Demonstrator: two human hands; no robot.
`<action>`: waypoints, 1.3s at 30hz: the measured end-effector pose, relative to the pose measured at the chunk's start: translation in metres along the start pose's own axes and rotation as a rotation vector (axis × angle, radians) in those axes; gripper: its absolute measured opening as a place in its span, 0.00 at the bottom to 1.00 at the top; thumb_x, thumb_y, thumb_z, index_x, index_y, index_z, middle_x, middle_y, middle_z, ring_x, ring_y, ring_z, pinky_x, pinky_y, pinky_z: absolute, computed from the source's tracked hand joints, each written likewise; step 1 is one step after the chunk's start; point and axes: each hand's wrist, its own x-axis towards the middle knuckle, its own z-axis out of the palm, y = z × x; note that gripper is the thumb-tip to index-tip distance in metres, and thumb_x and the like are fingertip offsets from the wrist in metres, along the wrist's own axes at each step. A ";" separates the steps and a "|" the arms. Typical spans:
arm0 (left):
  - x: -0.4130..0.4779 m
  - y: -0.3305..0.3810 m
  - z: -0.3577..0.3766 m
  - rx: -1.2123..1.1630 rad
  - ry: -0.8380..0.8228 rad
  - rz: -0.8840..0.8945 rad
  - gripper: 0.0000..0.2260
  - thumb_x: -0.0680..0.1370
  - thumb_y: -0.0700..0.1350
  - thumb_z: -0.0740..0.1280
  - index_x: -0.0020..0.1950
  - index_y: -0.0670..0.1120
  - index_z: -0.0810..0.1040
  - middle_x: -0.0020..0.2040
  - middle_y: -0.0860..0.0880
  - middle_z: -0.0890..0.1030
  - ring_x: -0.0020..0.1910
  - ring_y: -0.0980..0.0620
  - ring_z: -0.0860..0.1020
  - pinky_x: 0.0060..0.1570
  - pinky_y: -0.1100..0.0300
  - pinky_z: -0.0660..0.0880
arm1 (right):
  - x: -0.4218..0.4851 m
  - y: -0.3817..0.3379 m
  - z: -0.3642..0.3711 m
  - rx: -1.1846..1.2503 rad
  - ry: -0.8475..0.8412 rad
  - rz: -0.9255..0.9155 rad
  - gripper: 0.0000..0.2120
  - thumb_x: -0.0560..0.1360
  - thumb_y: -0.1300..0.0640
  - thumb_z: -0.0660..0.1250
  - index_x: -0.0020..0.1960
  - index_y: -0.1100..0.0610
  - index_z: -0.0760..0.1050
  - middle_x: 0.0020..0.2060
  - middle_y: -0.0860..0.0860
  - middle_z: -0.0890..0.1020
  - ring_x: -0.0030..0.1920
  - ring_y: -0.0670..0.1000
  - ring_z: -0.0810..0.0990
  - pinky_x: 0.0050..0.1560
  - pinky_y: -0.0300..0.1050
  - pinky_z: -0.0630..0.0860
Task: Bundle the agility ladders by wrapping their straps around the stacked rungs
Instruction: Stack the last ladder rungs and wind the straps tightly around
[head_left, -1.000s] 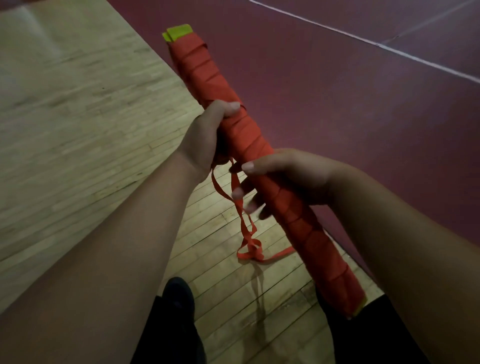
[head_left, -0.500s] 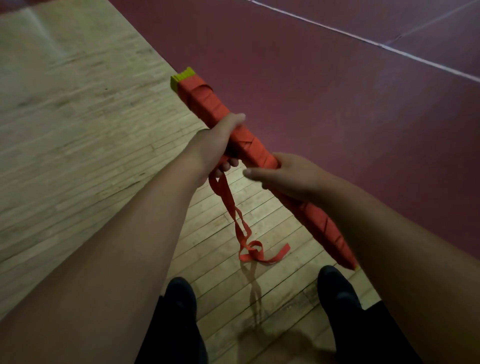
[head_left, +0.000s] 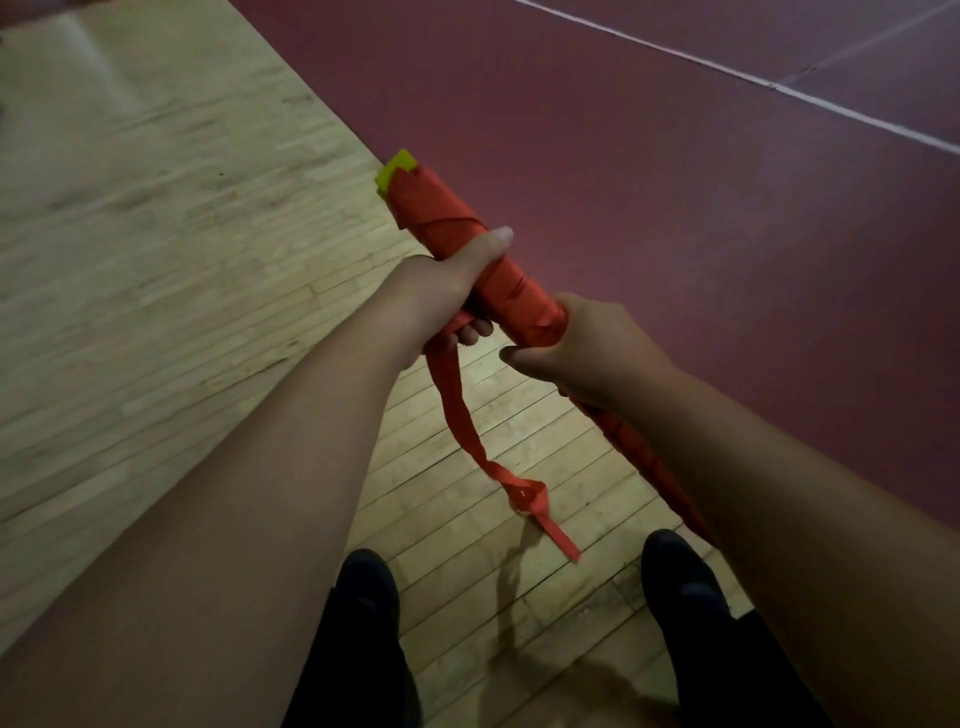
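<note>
A long bundle of stacked ladder rungs (head_left: 517, 291), wound in orange strap, slants from upper left to lower right, with yellow rung ends (head_left: 393, 171) showing at its far tip. My left hand (head_left: 457, 283) grips the bundle near its upper part, thumb lying over the wrap, and the loose strap runs out from under its fingers. My right hand (head_left: 589, 345) grips the bundle just below, fingers curled round it. The free strap tail (head_left: 460, 415) hangs down to a knot (head_left: 530, 493) near the floor. My right forearm hides the bundle's lower end.
I stand on a pale wooden plank floor (head_left: 156, 260) that meets a maroon court surface (head_left: 701, 234) with white lines. My two dark shoes (head_left: 369, 582) (head_left: 675, 566) are below the hanging strap.
The bundle has swung lower and further from me, its yellow tip dropping in view. My right hand has closed round the bundle. The tail hangs straighter.
</note>
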 end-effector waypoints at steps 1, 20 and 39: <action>0.000 0.001 0.002 -0.016 0.016 0.022 0.35 0.75 0.76 0.67 0.45 0.42 0.87 0.35 0.46 0.86 0.29 0.52 0.79 0.34 0.58 0.75 | 0.001 0.002 -0.002 0.027 -0.013 -0.008 0.23 0.72 0.38 0.79 0.58 0.48 0.75 0.41 0.49 0.84 0.36 0.51 0.86 0.40 0.49 0.86; -0.004 0.002 0.001 0.018 0.007 0.027 0.28 0.74 0.72 0.71 0.45 0.47 0.86 0.33 0.51 0.84 0.30 0.55 0.77 0.38 0.56 0.76 | 0.000 -0.001 -0.002 0.024 -0.055 0.060 0.25 0.74 0.42 0.79 0.64 0.47 0.71 0.47 0.50 0.81 0.44 0.50 0.83 0.44 0.47 0.81; -0.003 0.007 -0.026 0.077 -0.013 0.291 0.37 0.71 0.80 0.67 0.40 0.43 0.80 0.31 0.43 0.77 0.29 0.47 0.72 0.32 0.55 0.70 | -0.010 -0.014 -0.018 0.649 -0.440 0.035 0.17 0.78 0.50 0.75 0.59 0.60 0.76 0.43 0.57 0.84 0.41 0.58 0.85 0.49 0.59 0.85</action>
